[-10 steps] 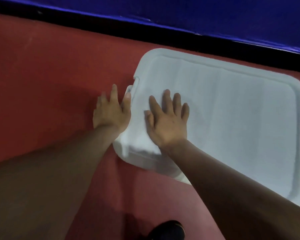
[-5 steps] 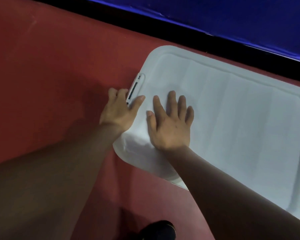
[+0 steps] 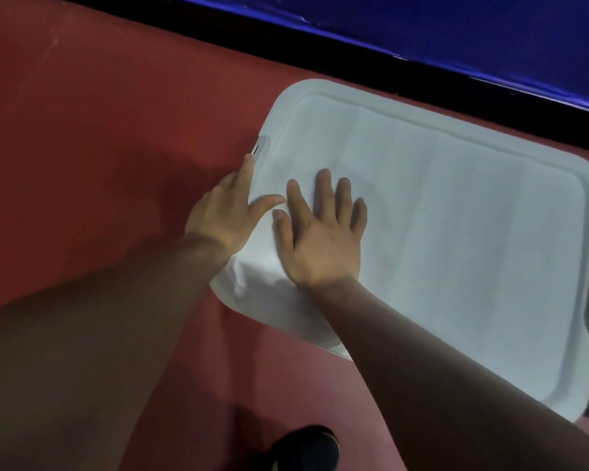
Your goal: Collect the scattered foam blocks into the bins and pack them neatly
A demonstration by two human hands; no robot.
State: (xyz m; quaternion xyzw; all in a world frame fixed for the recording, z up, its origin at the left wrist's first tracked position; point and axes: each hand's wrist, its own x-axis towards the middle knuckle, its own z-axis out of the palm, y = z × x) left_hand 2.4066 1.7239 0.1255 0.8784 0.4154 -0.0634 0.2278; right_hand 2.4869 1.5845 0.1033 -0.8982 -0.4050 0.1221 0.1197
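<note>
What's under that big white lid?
Whatever is under the lid is hidden; it covers everything. On top, the right hand lies flat, and the left hand touches its edge.

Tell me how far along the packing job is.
Done: the white lid is on; no loose blocks in view. In hand: right hand presses flat on it, left hand touches its edge below the latch. Left: probably latching; packing inside is hidden.

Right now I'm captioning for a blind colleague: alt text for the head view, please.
The right hand lies flat on a white bin lid while the left hand touches its edge near the latch. The floor around it is red; a black shoe shows below.
</note>
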